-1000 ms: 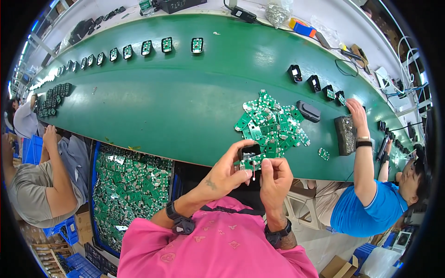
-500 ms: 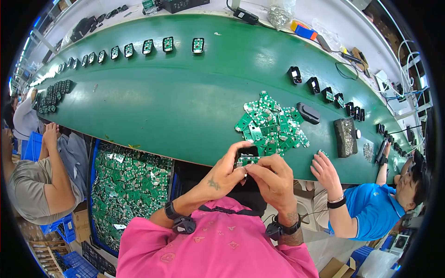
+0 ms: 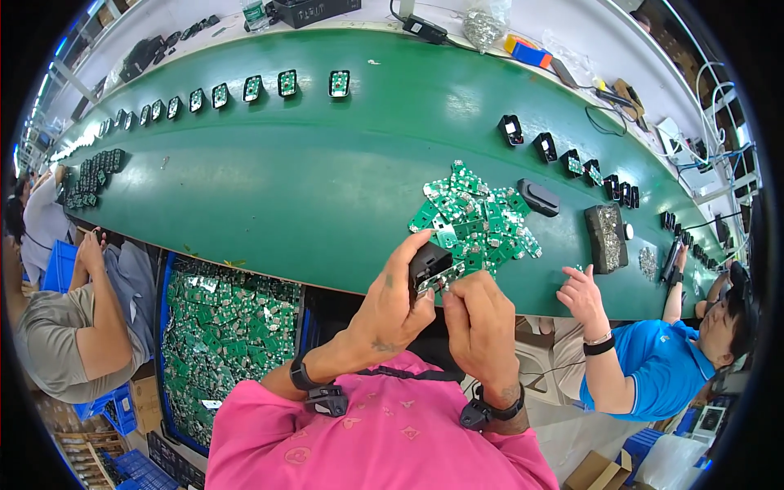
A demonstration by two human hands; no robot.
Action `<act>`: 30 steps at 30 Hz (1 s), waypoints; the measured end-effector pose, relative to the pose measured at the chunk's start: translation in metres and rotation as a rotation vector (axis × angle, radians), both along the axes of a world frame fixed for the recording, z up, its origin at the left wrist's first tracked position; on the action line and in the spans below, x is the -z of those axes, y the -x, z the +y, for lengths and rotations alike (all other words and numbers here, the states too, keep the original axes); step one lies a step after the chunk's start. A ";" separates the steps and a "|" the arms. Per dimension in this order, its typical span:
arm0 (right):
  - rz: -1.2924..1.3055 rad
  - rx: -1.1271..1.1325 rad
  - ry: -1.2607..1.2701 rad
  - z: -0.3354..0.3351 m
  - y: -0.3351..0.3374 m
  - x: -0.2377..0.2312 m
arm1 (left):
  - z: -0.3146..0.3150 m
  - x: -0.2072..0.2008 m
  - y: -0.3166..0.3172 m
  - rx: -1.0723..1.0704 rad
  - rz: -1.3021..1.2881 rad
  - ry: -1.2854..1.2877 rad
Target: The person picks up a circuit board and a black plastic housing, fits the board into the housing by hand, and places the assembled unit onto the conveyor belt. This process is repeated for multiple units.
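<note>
A small black plastic case (image 3: pixel 429 260) is tilted in my left hand (image 3: pixel 390 304), its fingers and thumb wrapped round it. At the case's open side shows the edge of a green circuit board (image 3: pixel 433 282). Close beside that edge, thumb and fingers of my right hand (image 3: pixel 483 320) are pinched together. Whatever they hold, if anything, is too small to make out. Just beyond both hands lies a loose heap of green circuit boards (image 3: pixel 478 216) on the green table (image 3: pixel 327 180).
A black case (image 3: pixel 539 198) and a dark block (image 3: pixel 605 239) lie right of the heap. Rows of black cases with boards (image 3: pixel 339 83) line the far side. A blue-rimmed bin of boards (image 3: pixel 237 343) stands at left. A co-worker's hand (image 3: pixel 581 294) is near on the right.
My left hand has turned and tilted the black case, so its dark outer side shows more. My right hand has drawn slightly away from the board. The co-worker's hand at right has lifted a little.
</note>
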State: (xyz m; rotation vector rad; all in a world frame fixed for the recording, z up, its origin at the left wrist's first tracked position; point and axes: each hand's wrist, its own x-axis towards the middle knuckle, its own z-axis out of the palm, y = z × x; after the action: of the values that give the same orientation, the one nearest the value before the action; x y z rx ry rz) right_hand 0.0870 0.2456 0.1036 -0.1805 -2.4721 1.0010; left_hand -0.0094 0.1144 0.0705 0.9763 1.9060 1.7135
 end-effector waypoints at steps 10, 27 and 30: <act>-0.002 0.062 0.074 -0.007 0.002 -0.001 | 0.003 -0.004 0.001 0.006 0.180 -0.006; -0.044 -0.035 0.041 0.011 0.000 -0.009 | 0.004 -0.009 0.009 0.065 0.286 -0.015; -0.084 -0.041 0.131 0.012 -0.001 -0.015 | 0.003 -0.012 0.012 0.107 0.332 0.001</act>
State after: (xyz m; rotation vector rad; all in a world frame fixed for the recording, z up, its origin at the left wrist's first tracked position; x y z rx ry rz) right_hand 0.0881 0.2579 0.1189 -0.2188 -2.4951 1.1961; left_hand -0.0212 0.1174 0.0830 1.4097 2.0078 1.5662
